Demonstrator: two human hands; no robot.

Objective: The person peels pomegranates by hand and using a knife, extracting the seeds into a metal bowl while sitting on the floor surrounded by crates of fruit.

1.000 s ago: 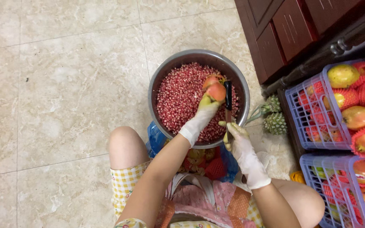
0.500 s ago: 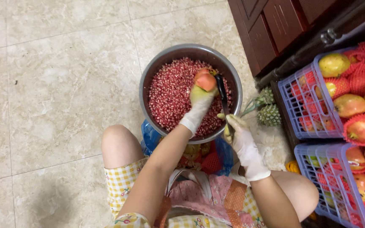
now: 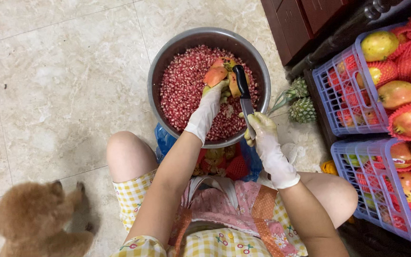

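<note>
A steel bowl (image 3: 165,57) full of red pomegranate seeds sits on the tiled floor in front of my knees. Over its middle my gloved left hand (image 3: 211,97) grips a broken-open pomegranate piece (image 3: 216,75), rind up. My gloved right hand (image 3: 259,127) holds a knife (image 3: 243,90) by its blade end at the bowl's right rim. The black handle rests against the pomegranate piece.
Two purple plastic baskets (image 3: 331,90) of pomegranates, some in red foam nets, stand at the right. Two small pineapples (image 3: 300,107) lie beside the bowl. A blue bag with peels (image 3: 220,164) sits between my legs. A brown furry dog (image 3: 34,221) is at lower left. Dark wooden cabinet at upper right.
The knife has swung up against the fruit over the bowl. The pomegranate piece in my left hand has been turned. A brown dog has come into view at lower left.
</note>
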